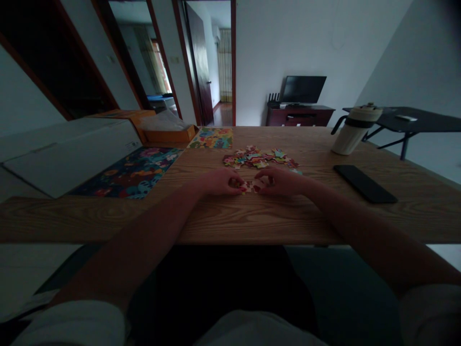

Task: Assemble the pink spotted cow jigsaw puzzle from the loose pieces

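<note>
Both hands meet low over the wooden table, just in front of a loose pile of colourful jigsaw puzzle pieces (257, 157). My left hand (221, 182) pinches a puzzle piece (247, 186) with pink and pale patches. Close beside it, my right hand (283, 181) has its fingers closed on another puzzle piece (258, 185). The two pieces lie edge to edge or nearly so; whether they interlock is too small and dim to tell. Fingertips partly cover both pieces.
On the left lie a dark patterned puzzle sheet (133, 173), a white box (72, 149) and an orange tray (169, 136). A bright puzzle sheet (212, 138) lies farther back. To the right are a black phone-like slab (363, 183) and a white jug (353, 132).
</note>
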Available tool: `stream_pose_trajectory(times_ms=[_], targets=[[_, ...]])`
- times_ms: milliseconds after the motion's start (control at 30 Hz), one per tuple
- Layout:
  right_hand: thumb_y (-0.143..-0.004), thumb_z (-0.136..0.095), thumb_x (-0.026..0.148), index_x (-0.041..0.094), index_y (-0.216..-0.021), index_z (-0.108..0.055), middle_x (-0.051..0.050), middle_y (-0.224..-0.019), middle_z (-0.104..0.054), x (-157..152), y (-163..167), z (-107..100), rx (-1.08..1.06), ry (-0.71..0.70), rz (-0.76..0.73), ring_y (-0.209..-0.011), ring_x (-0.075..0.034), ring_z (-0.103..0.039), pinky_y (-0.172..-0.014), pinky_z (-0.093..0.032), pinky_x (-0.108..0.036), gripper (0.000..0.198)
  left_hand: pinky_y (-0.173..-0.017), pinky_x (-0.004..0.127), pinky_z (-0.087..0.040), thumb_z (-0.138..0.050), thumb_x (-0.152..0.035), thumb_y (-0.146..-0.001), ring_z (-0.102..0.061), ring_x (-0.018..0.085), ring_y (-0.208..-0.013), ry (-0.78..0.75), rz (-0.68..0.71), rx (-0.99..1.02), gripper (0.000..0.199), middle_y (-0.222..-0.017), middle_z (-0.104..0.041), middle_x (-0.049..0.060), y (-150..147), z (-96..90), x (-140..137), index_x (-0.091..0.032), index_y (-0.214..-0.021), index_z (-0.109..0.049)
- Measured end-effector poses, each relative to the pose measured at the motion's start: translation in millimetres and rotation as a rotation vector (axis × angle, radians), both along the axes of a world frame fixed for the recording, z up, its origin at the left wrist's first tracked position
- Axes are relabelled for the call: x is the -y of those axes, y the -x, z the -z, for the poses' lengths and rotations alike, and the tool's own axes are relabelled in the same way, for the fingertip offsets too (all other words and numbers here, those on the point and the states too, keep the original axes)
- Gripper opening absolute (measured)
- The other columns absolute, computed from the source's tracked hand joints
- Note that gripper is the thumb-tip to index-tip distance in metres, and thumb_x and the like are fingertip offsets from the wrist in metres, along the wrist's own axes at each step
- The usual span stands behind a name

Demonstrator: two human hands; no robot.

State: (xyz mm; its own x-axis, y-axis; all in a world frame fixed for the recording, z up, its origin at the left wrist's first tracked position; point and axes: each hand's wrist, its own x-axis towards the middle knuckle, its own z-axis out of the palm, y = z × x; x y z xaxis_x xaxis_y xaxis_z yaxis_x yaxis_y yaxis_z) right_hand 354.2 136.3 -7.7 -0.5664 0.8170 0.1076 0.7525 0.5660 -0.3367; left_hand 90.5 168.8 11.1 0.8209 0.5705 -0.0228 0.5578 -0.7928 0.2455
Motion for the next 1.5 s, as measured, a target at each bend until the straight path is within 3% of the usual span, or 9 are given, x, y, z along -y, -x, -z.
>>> stream_pose_trajectory(times_ms=[200, 400, 567, 867, 1067, 1200, 1267, 1367, 1500], targets=[[-0.085, -0.066, 0.051, 0.022, -0.126, -0.066, -0.008, -0.109, -0.073, 0.7, 1.3, -1.2, 0.011, 0.054, 0.033, -0.088, -0.022, -0.068, -0.074, -0.048, -0.031, 0.05, -0.083, 0.028, -0.045, -0.064, -0.041, -0.089, -0.064, 0.021, -0.096, -0.011, -0.028, -0.019, 0.035, -0.108, -0.071, 0.006, -1.8, -3.6, 4.8, -0.022, -0.116, -0.074], [-0.082, -0.07, 0.055, 0.02, -0.122, -0.065, -0.01, -0.108, -0.072, 0.0, 4.0, 4.0, 0.007, 0.018, 0.115, -0.088, -0.023, -0.068, -0.075, -0.049, -0.032, 0.054, -0.081, 0.027, -0.044, -0.063, -0.041, -0.089, -0.063, 0.019, -0.091, 0.004, -0.034, -0.01, 0.037, -0.107, -0.07, 0.005, -0.9, -0.4, 3.3, -0.022, -0.119, -0.072], [-0.082, -0.07, 0.058, 0.017, -0.128, -0.066, -0.013, -0.109, -0.071, -1.8, 12.0, 8.9, -0.037, -0.071, 0.282, -0.09, -0.026, -0.067, -0.074, -0.049, -0.033, 0.061, -0.08, 0.028, -0.043, -0.062, -0.045, -0.09, -0.063, 0.019, -0.092, 0.007, -0.038, -0.008, 0.038, -0.106, -0.07, 0.005, -1.7, 3.1, 1.5, -0.024, -0.12, -0.072], [-0.088, -0.069, 0.034, 0.017, -0.108, -0.071, -0.005, -0.08, -0.07, -13.4, -1.6, 4.7, -0.276, 0.142, 0.348, -0.066, -0.017, -0.064, -0.059, -0.046, -0.027, 0.027, -0.083, 0.028, -0.044, -0.062, -0.049, -0.091, -0.063, 0.02, -0.095, 0.002, -0.036, 0.002, 0.04, -0.109, -0.068, 0.006, -2.7, 4.6, -0.5, -0.023, -0.12, -0.072], [-0.081, -0.073, 0.031, 0.019, -0.108, -0.071, -0.004, -0.083, -0.069, -20.4, -16.3, 4.8, -0.29, 0.183, 0.249, -0.069, -0.016, -0.065, -0.062, -0.049, -0.026, 0.029, -0.083, 0.028, -0.044, -0.065, -0.047, -0.089, -0.063, 0.02, -0.095, 0.005, -0.048, -0.006, 0.04, -0.11, -0.069, 0.006, -2.3, 3.3, 0.2, -0.023, -0.12, -0.071], [-0.077, -0.078, 0.032, 0.022, -0.114, -0.071, -0.005, -0.094, -0.072, -27.4, -48.6, -6.4, -0.225, 0.3, 0.202, -0.076, -0.018, -0.068, -0.07, -0.054, -0.029, 0.039, -0.084, 0.028, -0.045, -0.064, -0.047, -0.089, -0.063, 0.02, -0.097, 0.02, -0.058, -0.004, 0.041, -0.111, -0.069, 0.007, -1.5, 2.7, 0.3, -0.022, -0.121, -0.071], [-0.081, -0.075, 0.035, 0.021, -0.115, -0.072, -0.007, -0.094, -0.074, -33.1, -70.3, -11.6, -0.19, 0.341, 0.261, -0.075, -0.019, -0.069, -0.069, -0.055, -0.031, 0.037, -0.085, 0.029, -0.045, -0.064, -0.047, -0.09, -0.064, 0.021, -0.098, 0.027, -0.059, -0.006, 0.041, -0.113, -0.07, 0.007, -0.5, 3.2, -0.7, -0.021, -0.122, -0.071], [-0.087, -0.069, 0.039, 0.018, -0.114, -0.073, -0.011, -0.095, -0.075, -46.6, -98.7, -10.3, -0.132, 0.184, 0.473, -0.076, -0.021, -0.07, -0.072, -0.055, -0.033, 0.034, -0.086, 0.03, -0.046, -0.064, -0.048, -0.089, -0.064, 0.021, -0.1, 0.04, -0.066, 0.005, 0.042, -0.116, -0.07, 0.007, 1.1, 4.6, -2.7, -0.022, -0.122, -0.07], [-0.09, -0.065, 0.046, 0.016, -0.113, -0.074, -0.017, -0.11, -0.073, -68.1, -111.9, 10.0, -0.014, -0.112, 0.649, -0.104, -0.03, -0.068, -0.089, -0.053, -0.039, 0.039, -0.083, 0.029, -0.047, -0.065, -0.047, -0.089, -0.065, 0.02, -0.096, 0.069, -0.089, 0.012, 0.042, -0.113, -0.07, 0.006, 1.6, 3.7, -2.6, -0.022, -0.122, -0.07]])
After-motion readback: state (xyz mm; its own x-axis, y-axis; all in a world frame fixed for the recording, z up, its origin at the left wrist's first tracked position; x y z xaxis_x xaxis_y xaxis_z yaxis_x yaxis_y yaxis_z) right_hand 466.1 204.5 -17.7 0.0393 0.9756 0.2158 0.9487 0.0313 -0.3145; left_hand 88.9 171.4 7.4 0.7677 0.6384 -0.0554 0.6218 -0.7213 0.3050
